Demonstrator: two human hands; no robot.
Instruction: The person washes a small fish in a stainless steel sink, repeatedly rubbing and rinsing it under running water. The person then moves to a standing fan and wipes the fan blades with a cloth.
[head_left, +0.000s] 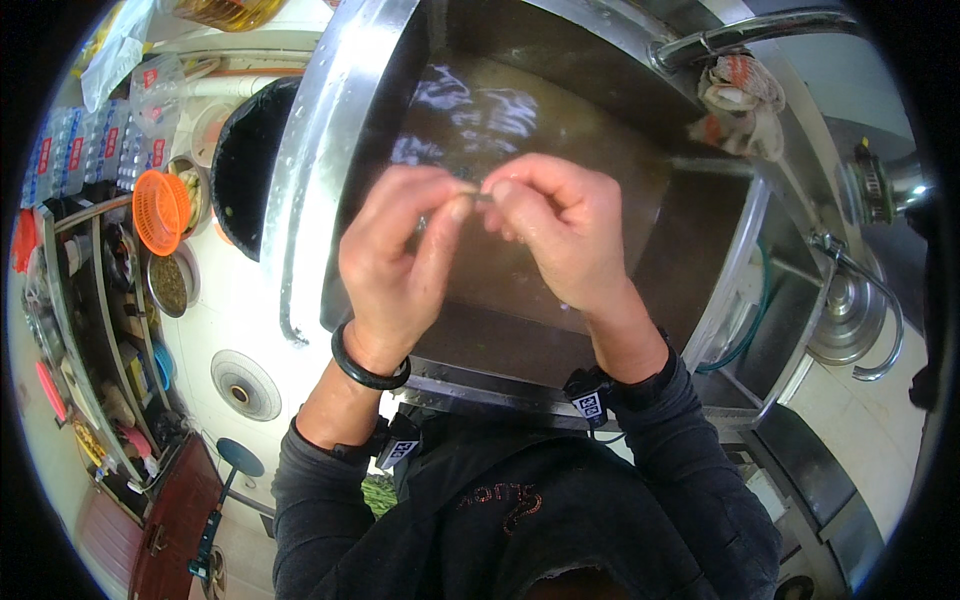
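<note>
My left hand (397, 240) and my right hand (562, 225) meet above a stainless steel sink basin (352, 112) filled with murky, brownish water (585, 135). A small, thin, greenish-brown piece (477, 195) is pinched between the thumb and fingertips of both hands. It is blurred and mostly covered by the fingers, so I cannot tell what it is. Both hands look wet and are held above the water. A dark bangle (367, 367) circles my left wrist.
A metal tap pipe (750, 34) and a wet cloth (742, 97) are at the upper right. Right of the basin is a second sink compartment (787, 330) with a green hose (761, 300). A black tub (251, 165), an orange basket (161, 211) and a fan (245, 385) are on the left.
</note>
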